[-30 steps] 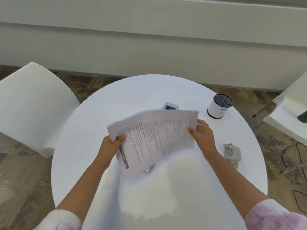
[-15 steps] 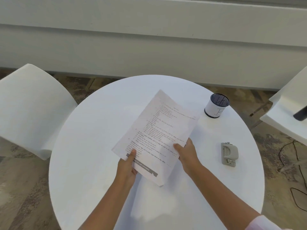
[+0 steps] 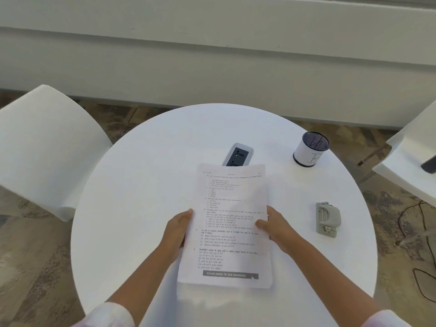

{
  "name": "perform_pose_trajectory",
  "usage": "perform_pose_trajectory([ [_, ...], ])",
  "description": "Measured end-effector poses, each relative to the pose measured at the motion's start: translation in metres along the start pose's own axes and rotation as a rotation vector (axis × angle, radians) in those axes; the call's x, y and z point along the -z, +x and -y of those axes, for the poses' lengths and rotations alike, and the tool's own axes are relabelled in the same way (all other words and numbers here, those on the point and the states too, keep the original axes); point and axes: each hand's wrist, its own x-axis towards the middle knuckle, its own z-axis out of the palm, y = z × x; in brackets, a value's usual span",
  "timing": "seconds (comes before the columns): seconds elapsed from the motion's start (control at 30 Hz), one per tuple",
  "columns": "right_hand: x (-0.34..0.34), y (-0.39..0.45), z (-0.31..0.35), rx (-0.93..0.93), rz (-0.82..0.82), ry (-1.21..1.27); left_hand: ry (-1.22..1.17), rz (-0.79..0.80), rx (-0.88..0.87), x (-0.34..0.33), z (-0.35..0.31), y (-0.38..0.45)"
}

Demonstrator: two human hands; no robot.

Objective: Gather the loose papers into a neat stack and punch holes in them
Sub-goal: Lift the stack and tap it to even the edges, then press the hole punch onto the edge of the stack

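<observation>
A stack of printed papers (image 3: 230, 208) is held upright in portrait position over the round white table (image 3: 141, 185), its lower edge near the tabletop. My left hand (image 3: 178, 228) grips the stack's left edge and my right hand (image 3: 277, 226) grips its right edge, thumb on the front page. A grey hole punch (image 3: 327, 219) lies flat on the table to the right of my right hand, apart from the papers.
A small white device with a dark screen (image 3: 238, 155) lies just behind the papers' top edge. A white cup with a dark mesh rim (image 3: 311, 151) stands at the back right. White chairs (image 3: 44, 147) flank the table; cables (image 3: 422, 244) trail on the floor at right.
The papers turned from a tilted, diagonal position to straight portrait in front of me. Both hands slid from the bottom edge to the side edges. The device behind the papers is in sight again.
</observation>
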Motion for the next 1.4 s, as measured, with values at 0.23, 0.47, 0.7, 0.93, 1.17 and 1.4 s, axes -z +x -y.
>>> perform_pose_trajectory([
  [0.23,-0.022,0.006,-0.010,-0.055,-0.172,0.136,0.376,-0.137,-0.113,-0.029,0.010,0.007],
  [0.47,-0.027,0.018,-0.024,-0.061,-0.180,0.057,0.465,-0.198,-0.230,-0.036,0.020,0.007],
  [0.7,0.015,0.024,-0.035,0.165,-0.567,-0.300,0.490,-0.222,-0.288,-0.035,0.024,0.016],
  [0.93,0.091,0.024,-0.046,-0.017,-1.048,-0.434,0.467,-0.216,-0.315,-0.034,0.024,0.025],
  [1.17,0.118,0.035,-0.059,-0.280,-0.910,-0.112,0.242,-0.154,-0.249,-0.029,0.031,0.032],
  [1.4,0.112,0.037,-0.048,-0.168,-0.845,-0.069,0.098,-0.108,-0.260,-0.033,0.025,0.026],
])
